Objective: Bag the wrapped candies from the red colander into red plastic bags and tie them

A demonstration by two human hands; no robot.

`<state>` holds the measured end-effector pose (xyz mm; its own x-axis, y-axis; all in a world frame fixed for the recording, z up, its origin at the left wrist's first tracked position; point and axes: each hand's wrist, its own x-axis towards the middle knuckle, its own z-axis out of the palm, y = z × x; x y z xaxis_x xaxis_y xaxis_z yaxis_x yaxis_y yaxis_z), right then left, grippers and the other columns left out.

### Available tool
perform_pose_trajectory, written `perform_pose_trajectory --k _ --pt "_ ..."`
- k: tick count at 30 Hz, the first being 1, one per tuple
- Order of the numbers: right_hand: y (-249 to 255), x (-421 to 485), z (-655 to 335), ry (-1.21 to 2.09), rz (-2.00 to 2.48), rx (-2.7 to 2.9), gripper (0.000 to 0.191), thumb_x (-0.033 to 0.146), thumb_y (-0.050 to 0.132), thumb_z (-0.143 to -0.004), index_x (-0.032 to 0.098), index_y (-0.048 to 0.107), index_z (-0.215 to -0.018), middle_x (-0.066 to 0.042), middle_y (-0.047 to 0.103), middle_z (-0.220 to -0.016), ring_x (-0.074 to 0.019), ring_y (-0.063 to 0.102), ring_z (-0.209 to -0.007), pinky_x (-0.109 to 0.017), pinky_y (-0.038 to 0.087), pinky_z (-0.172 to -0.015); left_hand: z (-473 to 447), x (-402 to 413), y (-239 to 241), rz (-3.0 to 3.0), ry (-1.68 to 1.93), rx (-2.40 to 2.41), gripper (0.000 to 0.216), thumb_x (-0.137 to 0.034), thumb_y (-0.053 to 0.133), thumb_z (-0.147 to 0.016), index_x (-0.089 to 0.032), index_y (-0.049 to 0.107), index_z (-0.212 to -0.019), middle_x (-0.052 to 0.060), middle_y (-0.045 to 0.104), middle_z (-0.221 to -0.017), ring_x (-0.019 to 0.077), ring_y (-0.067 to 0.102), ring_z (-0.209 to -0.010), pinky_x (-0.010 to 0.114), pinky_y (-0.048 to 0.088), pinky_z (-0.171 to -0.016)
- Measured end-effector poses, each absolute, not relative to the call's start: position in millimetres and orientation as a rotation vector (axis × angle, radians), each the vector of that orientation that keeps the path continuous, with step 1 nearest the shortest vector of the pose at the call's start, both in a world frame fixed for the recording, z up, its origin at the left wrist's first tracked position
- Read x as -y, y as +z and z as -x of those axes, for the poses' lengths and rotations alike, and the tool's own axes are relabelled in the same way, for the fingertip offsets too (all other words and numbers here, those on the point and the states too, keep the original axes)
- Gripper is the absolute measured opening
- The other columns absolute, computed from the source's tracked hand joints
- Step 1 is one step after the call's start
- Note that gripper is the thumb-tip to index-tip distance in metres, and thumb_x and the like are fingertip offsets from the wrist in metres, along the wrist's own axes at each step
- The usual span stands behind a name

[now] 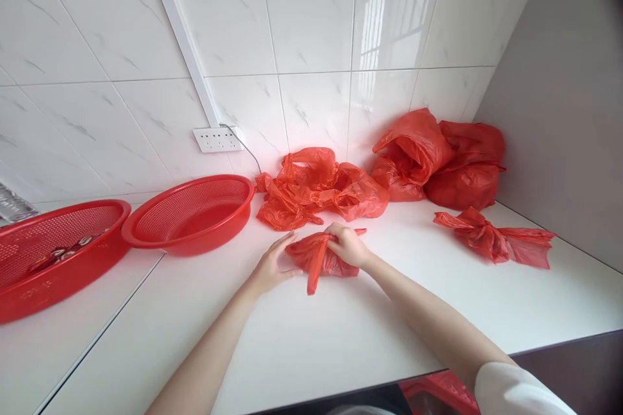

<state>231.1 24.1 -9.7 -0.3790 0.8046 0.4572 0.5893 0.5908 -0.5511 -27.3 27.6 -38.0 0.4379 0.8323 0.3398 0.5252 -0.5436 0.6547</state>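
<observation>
A small folded red plastic bag (pixel 316 260) lies on the white counter (pixel 341 337) in front of me. My right hand (pixel 346 245) is closed on its upper right part, fingers curled over the plastic. My left hand (pixel 272 266) rests at the bag's left side with fingers stretched out flat, fingertips touching the plastic. A narrow strip of the bag hangs down toward me between the hands.
A heap of crumpled red bags (pixel 316 188) lies behind. Two full red bags (pixel 442 159) sit in the back right corner. A knotted red bag (pixel 491 238) lies to the right. Two red colander baskets (pixel 189 213) (pixel 48 253) stand at left. A wall socket (pixel 217 139) is behind.
</observation>
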Motion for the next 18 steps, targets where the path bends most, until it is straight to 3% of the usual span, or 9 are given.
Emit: perform_pose_trajectory --k 2,7,13,16,18 --pt "12 -17 -257 0.379 1.116 2.043 0.019 0.010 0.043 -0.084 0.018 0.059 -0.089 -0.005 0.065 -0.090 -0.0162 0.060 -0.081 -0.027 0.046 -0.075 33 -27 -35 -2.268 0.890 -1.186 0.074 -0.042 0.068 -0.079 -0.029 0.038 -0.146 0.007 0.040 -0.153 0.0261 0.037 -0.141 0.044 0.033 -0.115" --pt "54 5 -346 0.212 1.386 1.846 0.026 0.012 0.048 -0.076 0.018 0.066 -0.094 -0.004 0.071 -0.090 -0.0189 0.064 -0.080 -0.029 0.046 -0.075 41 -28 -28 -2.465 0.708 -1.330 0.047 -0.040 0.054 -0.090 -0.031 0.053 -0.136 0.004 0.039 -0.153 0.0250 0.038 -0.139 0.043 0.035 -0.113" --pt "51 16 -435 -0.168 1.992 1.689 0.018 0.020 0.054 -0.076 0.021 0.068 -0.088 -0.007 0.072 -0.092 -0.0240 0.064 -0.082 -0.031 0.042 -0.063 39 -32 -30 -2.538 0.606 -1.351 0.039 -0.043 0.051 -0.091 -0.031 0.061 -0.128 0.002 0.039 -0.153 0.0260 0.040 -0.138 0.042 0.042 -0.109" --pt "48 15 -436 -0.206 1.947 1.708 0.015 0.023 0.052 -0.081 0.020 0.065 -0.084 -0.009 0.071 -0.092 -0.0248 0.063 -0.087 -0.032 0.043 -0.069 39 -32 -31 -2.519 0.601 -1.361 0.038 -0.043 0.051 -0.092 -0.031 0.063 -0.126 0.003 0.041 -0.152 0.0264 0.042 -0.137 0.043 0.041 -0.109" --pt "49 11 -416 -0.157 1.826 1.733 0.016 0.028 0.051 -0.085 0.020 0.064 -0.085 -0.007 0.069 -0.085 -0.0227 0.063 -0.080 -0.031 0.043 -0.069 41 -32 -29 -2.480 0.590 -1.387 0.038 -0.043 0.050 -0.092 -0.030 0.063 -0.125 0.003 0.041 -0.152 0.0271 0.042 -0.137 0.044 0.042 -0.109"
